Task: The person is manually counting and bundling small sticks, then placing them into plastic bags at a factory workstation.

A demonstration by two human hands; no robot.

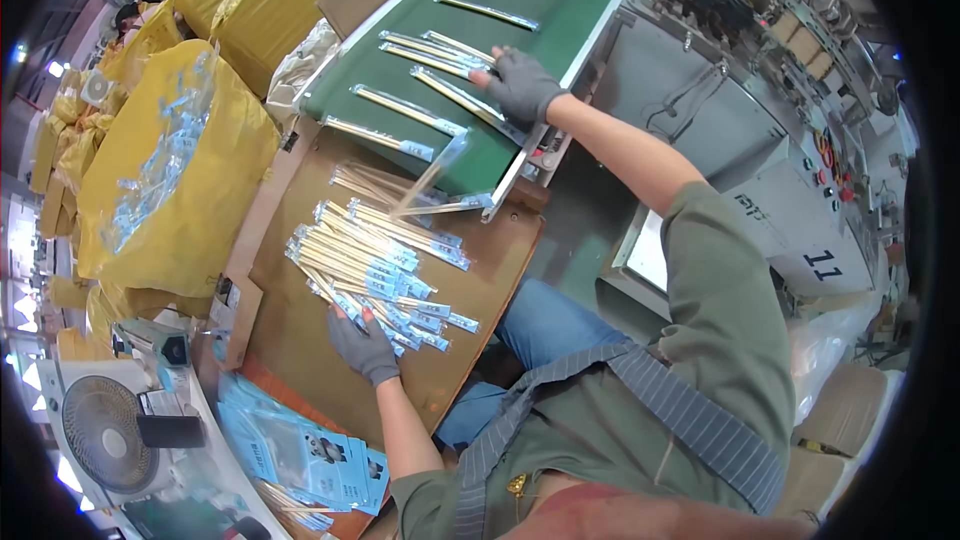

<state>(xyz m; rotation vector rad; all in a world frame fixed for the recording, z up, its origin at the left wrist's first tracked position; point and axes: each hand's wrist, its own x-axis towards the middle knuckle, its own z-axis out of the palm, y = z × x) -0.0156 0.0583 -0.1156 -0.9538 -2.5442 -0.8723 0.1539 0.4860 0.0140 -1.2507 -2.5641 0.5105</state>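
Note:
My left hand (362, 342), in a grey glove with bare fingertips, rests against the near edge of a pile of wrapped chopsticks (365, 258) on the brown tabletop (440, 340). Its fingers are apart and touch the packets. Each packet is clear film with a pale blue printed end. My right hand (525, 87), gloved alike, stretches over the green conveyor belt (560, 0). Its fingers are extended beside several chopstick packets (465, 100) lying there. Where the belt meets the table, blurred chopstick packets (430, 175) are tipping down toward the pile.
Yellow sacks (170, 180) stand on the left, the nearest holding loose clear-and-blue wrappers. Flat blue printed bags (300, 445) lie at the lower left, near a round fan (110, 430). A grey machine cabinet (690, 100) stands right of the belt.

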